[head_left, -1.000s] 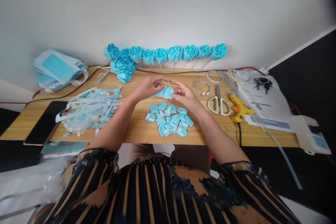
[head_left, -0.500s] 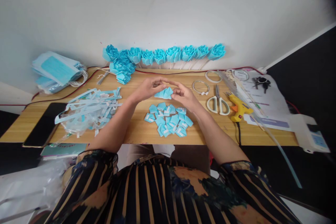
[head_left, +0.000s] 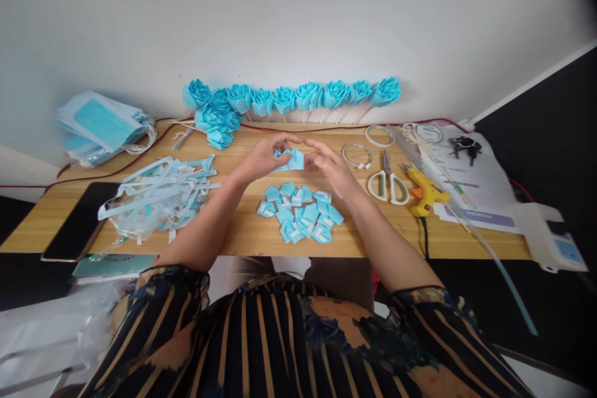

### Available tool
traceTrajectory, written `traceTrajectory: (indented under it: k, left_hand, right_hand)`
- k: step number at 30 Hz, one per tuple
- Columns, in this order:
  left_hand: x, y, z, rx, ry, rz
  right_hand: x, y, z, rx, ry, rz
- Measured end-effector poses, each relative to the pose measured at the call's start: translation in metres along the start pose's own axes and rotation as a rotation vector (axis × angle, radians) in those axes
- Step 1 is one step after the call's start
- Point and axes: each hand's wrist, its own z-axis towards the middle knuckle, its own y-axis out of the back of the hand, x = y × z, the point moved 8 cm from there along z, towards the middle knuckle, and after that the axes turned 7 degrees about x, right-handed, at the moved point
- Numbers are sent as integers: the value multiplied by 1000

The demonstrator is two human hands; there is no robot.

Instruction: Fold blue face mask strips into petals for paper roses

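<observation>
A light-blue folded piece (head_left: 295,160), seemingly cut from face-mask fabric, is pinched between the thumb and fingers of my left hand (head_left: 265,157). Just to its right is my right hand (head_left: 329,168), its fingers stretched out and apart, slightly blurred. I see no firm grip by those right fingers; whether a fingertip brushes the piece I cannot tell. Below both hands lies a pile of small folded blue pieces (head_left: 298,211), some with white patches showing.
Blue fabric roses (head_left: 284,99) line the wall. Cut strips (head_left: 158,193), a phone (head_left: 79,221) and bagged masks (head_left: 105,124) lie left. At right are scissors (head_left: 387,180), a yellow glue gun (head_left: 426,193), wire coil (head_left: 357,155), tape ring (head_left: 379,135), keys (head_left: 465,144) and papers (head_left: 485,180).
My right hand has loosened from the piece, its thumb and fingers spreading. The piece has shifted slightly up and left in my left hand, whose thumb now overlaps it.
</observation>
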Motion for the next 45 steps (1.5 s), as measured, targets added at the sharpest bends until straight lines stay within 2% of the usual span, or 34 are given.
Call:
traceTrajectory:
  k: [3, 9, 15, 23, 29, 33, 35, 38, 41, 45]
  left_hand:
    - [-2, 3, 1, -74, -3, -30]
    - [-7, -5, 0, -127, -26, -26]
    - [-2, -15, 1, -98, 6, -43]
    - [4, -20, 1, -48, 49, -294]
    - [12, -17, -2, -129, 126, -449]
    - [15, -34, 0, -40, 184, -472]
    - [14, -42, 1, 4, 187, -439]
    - [17, -47, 2, -12, 202, -425]
    - [24, -45, 2, -57, 217, -420]
    - [31, -36, 1, -110, 211, -417]
  right_hand:
    - [-3, 1, 0, -21, -16, 48]
    - [1, -17, 2, 40, 38, 50]
    - [-13, -11, 6, -33, 22, -4]
    - [-14, -8, 7, -54, 10, -64]
    - [-4, 5, 0, -197, 21, 17]
    - [-2, 12, -1, -270, 25, 95]
    - [-2, 12, -1, -265, 31, 115]
    - [-2, 10, 0, -255, 34, 82]
    - [-2, 6, -1, -236, 20, 66]
    - [2, 0, 0, -124, 30, 95]
